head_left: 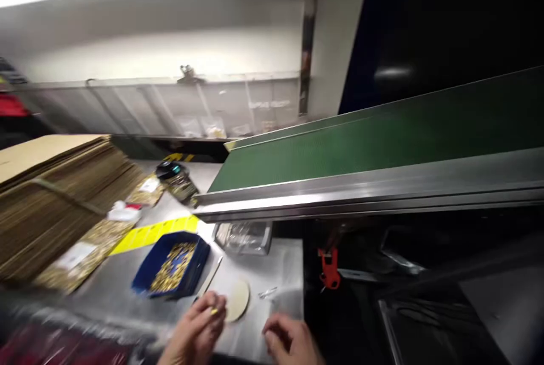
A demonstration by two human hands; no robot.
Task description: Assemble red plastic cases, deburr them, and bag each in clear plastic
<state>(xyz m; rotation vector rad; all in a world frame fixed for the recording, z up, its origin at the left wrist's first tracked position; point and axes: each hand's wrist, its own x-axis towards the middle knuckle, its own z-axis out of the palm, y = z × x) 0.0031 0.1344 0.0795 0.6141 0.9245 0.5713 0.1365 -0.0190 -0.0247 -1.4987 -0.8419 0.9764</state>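
Table (288,266) | blue bin (201,261): golden pieces (164,281) | left fingers (207,301) pinch golden piece (214,312) | right fingers (281,322): unclear

No wording, brand or number can be read. A blurred white label (76,255) is borne by the nearer bag (104,237), and a smaller white label (149,185) by the farther bag (147,198). Pale marks (269,104), perhaps lettering, are seen on the grey panel (229,107), too smeared to be deciphered.
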